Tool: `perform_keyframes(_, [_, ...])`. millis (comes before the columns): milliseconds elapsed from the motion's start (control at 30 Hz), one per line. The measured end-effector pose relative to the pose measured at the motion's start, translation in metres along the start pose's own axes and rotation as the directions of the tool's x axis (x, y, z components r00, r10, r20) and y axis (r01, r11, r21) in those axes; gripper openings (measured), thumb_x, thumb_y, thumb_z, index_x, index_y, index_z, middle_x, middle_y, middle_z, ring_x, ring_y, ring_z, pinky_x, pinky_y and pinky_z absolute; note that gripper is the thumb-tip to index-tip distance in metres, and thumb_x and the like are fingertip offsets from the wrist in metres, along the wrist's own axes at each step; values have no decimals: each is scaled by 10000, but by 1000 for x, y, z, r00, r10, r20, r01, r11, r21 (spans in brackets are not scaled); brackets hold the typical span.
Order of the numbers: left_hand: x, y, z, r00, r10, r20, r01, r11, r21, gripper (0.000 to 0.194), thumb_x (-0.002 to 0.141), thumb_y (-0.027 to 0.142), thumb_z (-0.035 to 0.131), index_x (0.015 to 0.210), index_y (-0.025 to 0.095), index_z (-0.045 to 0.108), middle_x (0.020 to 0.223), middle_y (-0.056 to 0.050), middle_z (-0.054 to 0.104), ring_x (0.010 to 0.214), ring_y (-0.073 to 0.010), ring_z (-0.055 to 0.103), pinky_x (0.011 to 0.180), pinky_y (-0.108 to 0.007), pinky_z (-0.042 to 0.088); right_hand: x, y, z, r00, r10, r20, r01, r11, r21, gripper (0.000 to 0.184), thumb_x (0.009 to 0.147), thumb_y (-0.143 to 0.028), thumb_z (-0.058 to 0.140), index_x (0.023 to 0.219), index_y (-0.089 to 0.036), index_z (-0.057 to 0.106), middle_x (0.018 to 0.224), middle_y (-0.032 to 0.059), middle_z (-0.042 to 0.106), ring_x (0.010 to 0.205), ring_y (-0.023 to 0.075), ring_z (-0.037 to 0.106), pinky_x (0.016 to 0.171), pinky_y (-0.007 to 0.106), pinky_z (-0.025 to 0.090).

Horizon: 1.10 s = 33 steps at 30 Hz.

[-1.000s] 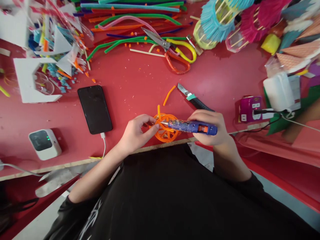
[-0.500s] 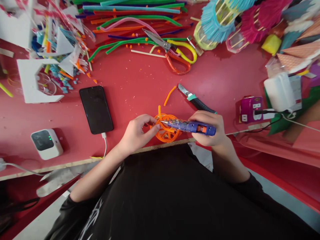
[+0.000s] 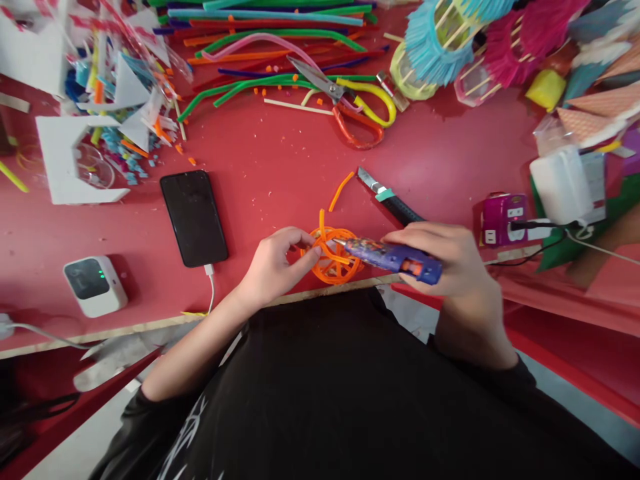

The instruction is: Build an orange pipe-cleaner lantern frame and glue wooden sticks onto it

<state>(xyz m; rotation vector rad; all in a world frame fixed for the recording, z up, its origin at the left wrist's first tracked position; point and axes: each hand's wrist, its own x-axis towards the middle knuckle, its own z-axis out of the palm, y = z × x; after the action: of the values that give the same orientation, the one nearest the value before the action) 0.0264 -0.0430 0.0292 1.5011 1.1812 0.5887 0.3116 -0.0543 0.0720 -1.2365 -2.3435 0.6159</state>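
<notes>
Pinching the orange wheel (image 3: 336, 257) at its left side, the left hand (image 3: 273, 268) has thumb and fingertips drawn together; the right hand (image 3: 450, 257) wraps round the blue glue gun (image 3: 387, 257), its metal tip over the wheel, contact unclear. The wheel lies by the near edge of the desk (image 3: 280, 157), a round, open lattice of slim strips. It looks light and bendy, weakest across the spokes, so the outer rim seems the best hold. The gun looks stiff, heavier, best gripped well behind the tip. Farther off lie a thin curved strip (image 3: 341, 191), a dark-handled knife (image 3: 400, 208) and steel-bladed scissors (image 3: 334, 90)
</notes>
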Motion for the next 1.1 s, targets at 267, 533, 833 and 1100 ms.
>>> perform_keyframes(267, [1, -1, 0, 999, -25, -47, 26, 999, 27, 181, 889, 342, 618, 854, 173, 671, 847, -38, 722, 785, -160, 659, 748, -284, 503, -17, 85, -22, 936, 330, -122, -352, 875, -333, 426, 797, -213, 587, 1216, -290, 598, 1084, 129, 699, 959, 345, 649, 841, 528, 474])
perform_keyframes(533, [2, 1, -2, 999, -18, -46, 23, 995, 102, 185, 884, 353, 606, 841, 182, 663, 853, -43, 733, 794, -174, 664, 760, -304, 514, -1, 110, -4, 853, 425, -304, -519, 758, -395, 506, 699, -47, 640, 1170, -234, 646, 1079, 183, 638, 1076, 375, 540, 907, 591, 390])
perform_keyframes(833, [2, 3, 0, 997, 11, -79, -3, 994, 106, 160, 890, 313, 597, 840, 180, 670, 835, -41, 727, 778, -166, 664, 736, -292, 508, 44, -46, 27, 997, -73, 18, 73, 997, -3, 146, 927, -272, 671, 1059, -213, 649, 943, 69, 714, 879, 232, 663, 809, 405, 561])
perform_keyframes(1100, [0, 2, 0, 992, 77, -104, -62, 988, 141, 126, 888, 279, 613, 812, 189, 659, 825, -34, 718, 778, -171, 655, 744, -302, 504, 50, -43, 41, 994, -107, 5, 108, 992, -71, 229, 968, -103, 507, 843, -189, 678, 808, 51, 652, 763, 175, 596, 686, 324, 502])
